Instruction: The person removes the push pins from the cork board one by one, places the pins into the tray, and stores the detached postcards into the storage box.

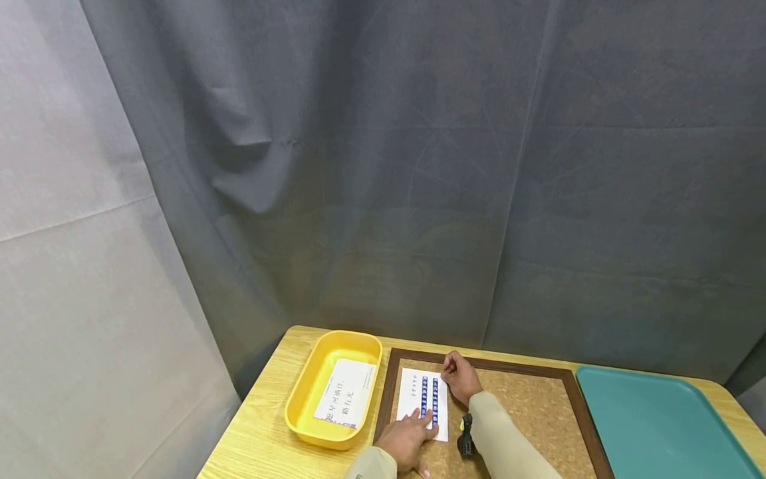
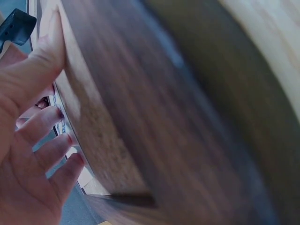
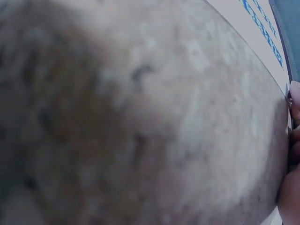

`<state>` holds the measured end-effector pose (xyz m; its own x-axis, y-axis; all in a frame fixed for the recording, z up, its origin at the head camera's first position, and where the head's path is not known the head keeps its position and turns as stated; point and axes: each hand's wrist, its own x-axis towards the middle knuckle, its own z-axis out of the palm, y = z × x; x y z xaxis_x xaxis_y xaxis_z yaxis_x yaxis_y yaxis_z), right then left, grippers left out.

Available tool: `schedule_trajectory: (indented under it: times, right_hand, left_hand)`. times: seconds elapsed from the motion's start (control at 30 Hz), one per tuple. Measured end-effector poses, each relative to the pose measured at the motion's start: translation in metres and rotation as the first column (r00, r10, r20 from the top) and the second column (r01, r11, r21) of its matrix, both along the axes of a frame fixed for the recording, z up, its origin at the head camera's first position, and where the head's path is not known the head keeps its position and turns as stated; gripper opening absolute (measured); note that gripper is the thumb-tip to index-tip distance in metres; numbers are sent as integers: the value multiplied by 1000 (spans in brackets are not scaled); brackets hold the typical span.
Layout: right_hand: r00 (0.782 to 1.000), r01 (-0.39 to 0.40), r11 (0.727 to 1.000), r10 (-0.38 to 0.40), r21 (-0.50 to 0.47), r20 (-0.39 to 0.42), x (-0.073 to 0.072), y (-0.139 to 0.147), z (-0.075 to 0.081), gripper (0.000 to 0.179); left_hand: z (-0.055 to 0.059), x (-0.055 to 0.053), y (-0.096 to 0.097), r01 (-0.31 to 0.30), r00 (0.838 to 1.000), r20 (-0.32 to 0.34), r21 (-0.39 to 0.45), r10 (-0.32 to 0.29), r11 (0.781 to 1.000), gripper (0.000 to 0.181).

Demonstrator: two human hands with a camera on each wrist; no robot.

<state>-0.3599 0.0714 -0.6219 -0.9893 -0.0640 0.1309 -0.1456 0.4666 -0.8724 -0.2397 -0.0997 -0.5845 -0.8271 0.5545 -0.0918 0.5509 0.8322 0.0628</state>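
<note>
A white card with blue strips of printed characters lies on a cork board in a dark wooden frame. My left hand rests on the card's lower part with its fingers spread; in the left wrist view those fingers are nearly straight. At the card's upper right corner, my right hand has curled fingers and pinches something tiny. Only a small shiny speck shows by its fingertips in the right wrist view, perhaps a pin; the fingers hide most of it.
Left of the board stands a yellow tray holding white printed cards. A green tray sits to the right. All are on a wooden table, with a grey curtain behind. A black camera is on the right wrist.
</note>
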Motion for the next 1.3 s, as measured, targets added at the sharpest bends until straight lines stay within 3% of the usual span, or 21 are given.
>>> schedule_trajectory:
  times: [0.63,0.87,1.1,1.3]
  right_hand:
    - [1000,-26,999,26,-25,15,1,5,3,21]
    - [991,-76,996,70,-54,-117,1,9,4,27]
    - [1000,-23,999,24,-39,16,-2,8,3,20]
    - [999,-28,995,31,-91,29,0,8,3,19]
  left_hand:
    - [0,3,2,3,1000,-26,6,-3,1000,85]
    - [2,1,0,3,1000,-22,0,-3,1000,87]
    - [2,2,1,-12,1000,-8,-4,12,1000,87]
    - [1,0,3,-24,1000,17,-9,24,1000,87]
